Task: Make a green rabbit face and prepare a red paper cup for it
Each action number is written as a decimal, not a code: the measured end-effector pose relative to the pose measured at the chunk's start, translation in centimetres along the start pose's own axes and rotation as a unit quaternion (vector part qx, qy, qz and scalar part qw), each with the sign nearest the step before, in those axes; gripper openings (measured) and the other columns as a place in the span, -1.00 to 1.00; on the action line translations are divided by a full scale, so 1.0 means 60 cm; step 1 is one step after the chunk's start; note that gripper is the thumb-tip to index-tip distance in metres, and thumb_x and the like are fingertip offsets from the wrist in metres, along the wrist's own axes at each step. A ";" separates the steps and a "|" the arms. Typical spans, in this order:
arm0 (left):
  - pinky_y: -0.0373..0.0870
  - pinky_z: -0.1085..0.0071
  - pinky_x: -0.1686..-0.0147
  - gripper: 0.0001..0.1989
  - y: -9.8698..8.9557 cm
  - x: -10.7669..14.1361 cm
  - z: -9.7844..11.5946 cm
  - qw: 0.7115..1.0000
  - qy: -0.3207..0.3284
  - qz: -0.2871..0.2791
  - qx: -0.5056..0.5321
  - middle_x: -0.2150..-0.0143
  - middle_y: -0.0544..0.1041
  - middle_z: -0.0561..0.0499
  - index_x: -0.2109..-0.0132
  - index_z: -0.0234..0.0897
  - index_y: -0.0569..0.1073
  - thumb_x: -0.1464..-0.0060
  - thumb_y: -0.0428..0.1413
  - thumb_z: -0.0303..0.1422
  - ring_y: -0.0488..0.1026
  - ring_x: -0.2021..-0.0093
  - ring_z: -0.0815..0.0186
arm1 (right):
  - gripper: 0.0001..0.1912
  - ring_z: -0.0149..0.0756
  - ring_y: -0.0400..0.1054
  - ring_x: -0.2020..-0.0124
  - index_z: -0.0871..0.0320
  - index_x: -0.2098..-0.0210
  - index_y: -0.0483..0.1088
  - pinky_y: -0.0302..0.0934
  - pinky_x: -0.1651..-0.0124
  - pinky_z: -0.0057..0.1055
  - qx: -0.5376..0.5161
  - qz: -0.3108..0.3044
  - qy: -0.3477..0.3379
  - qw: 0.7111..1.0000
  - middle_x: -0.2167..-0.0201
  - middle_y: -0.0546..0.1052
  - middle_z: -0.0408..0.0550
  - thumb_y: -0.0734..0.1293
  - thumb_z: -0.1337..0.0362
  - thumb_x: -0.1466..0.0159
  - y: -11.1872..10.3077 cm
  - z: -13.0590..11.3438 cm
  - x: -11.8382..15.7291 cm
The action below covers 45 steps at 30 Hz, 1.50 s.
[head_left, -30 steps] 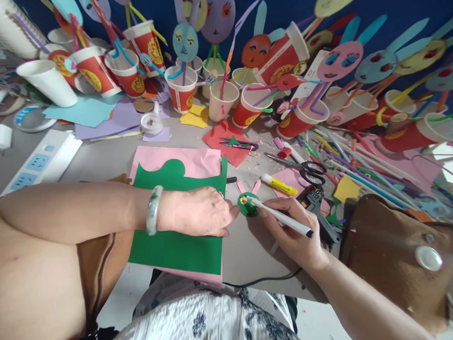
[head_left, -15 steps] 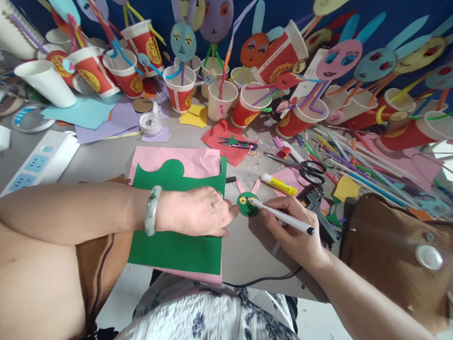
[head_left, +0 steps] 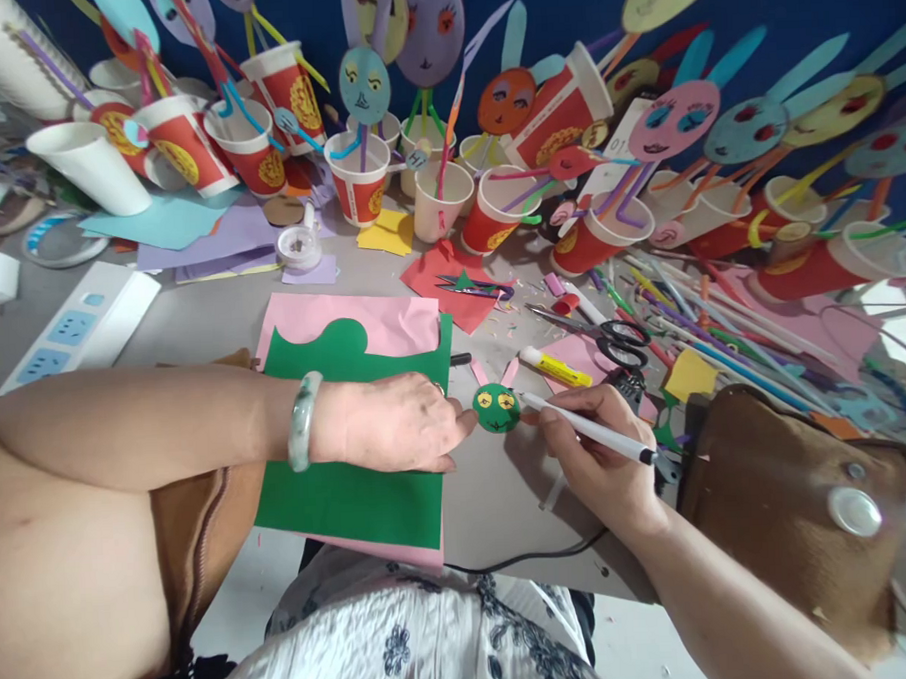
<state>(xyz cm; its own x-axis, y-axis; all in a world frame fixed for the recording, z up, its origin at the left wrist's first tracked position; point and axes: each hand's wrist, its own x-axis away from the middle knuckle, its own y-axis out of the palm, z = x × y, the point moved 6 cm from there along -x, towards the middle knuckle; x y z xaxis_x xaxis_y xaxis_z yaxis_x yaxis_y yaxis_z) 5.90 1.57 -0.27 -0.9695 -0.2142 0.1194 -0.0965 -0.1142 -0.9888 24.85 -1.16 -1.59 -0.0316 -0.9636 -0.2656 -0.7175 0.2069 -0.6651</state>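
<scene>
A small green paper face [head_left: 496,408] with yellow eyes and pink ears lies on the grey table. My left hand [head_left: 397,422] rests on the green paper [head_left: 355,509], its fingers curled and a fingertip at the face's left edge; whether it grips anything is hidden. To the right, my right hand [head_left: 604,458] holds a white pen [head_left: 592,430] between thumb and fingers. The pen's tip is just beside the face's upper right edge. Pink paper [head_left: 399,322] shows under the green sheet.
Paper cups [head_left: 360,178] with paper faces line the back. Scissors [head_left: 622,342], a yellow glue stick [head_left: 555,366] and pipe cleaners lie to the right, near a brown bag [head_left: 791,525]. A power strip [head_left: 84,321] is at the left; a black cable [head_left: 523,560] crosses the front.
My right hand has moved a little to the right with the pen, whose tip has left the right eye. Both eyes of the green face now show fully. My left hand has stayed put.
</scene>
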 end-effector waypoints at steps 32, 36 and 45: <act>0.29 0.29 0.43 -0.62 0.003 0.000 -0.001 1.000 -0.003 -0.007 0.001 0.30 0.59 -0.10 0.00 -0.43 0.46 -0.31 0.09 -0.14 0.54 0.36 0.21 | -0.90 -0.43 0.28 0.66 0.08 0.33 0.37 0.16 0.58 -0.45 0.037 -0.035 -0.070 0.996 0.54 0.51 -0.20 0.38 0.27 -0.30 0.010 -0.009 -0.007; 0.27 0.30 0.43 -0.64 0.001 0.002 -0.001 1.000 0.004 0.023 0.004 0.32 0.58 -0.10 0.02 -0.44 0.46 -0.31 0.11 -0.16 0.53 0.38 0.22 | -0.91 -0.42 0.32 0.63 0.08 0.33 0.37 0.20 0.54 -0.44 0.039 -0.023 -0.062 0.997 0.51 0.55 -0.18 0.37 0.28 -0.30 0.007 -0.008 -0.007; 0.27 0.31 0.43 -0.64 0.002 0.001 -0.001 1.000 0.001 0.015 0.006 0.31 0.59 -0.11 0.04 -0.42 0.45 -0.29 0.12 -0.15 0.53 0.37 0.22 | -0.91 -0.43 0.30 0.64 0.08 0.33 0.37 0.17 0.56 -0.43 0.033 -0.026 -0.044 0.998 0.48 0.58 -0.16 0.37 0.27 -0.30 0.009 -0.002 -0.004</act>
<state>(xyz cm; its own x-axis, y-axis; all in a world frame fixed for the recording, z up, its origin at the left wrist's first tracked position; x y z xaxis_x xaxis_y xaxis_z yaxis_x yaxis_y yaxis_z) 5.79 1.60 -0.41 -0.9721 -0.2167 0.0900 -0.0651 -0.1193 -0.9907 24.40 -0.84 -1.78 0.0686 -0.9551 -0.2881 -0.6691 0.1702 -0.7234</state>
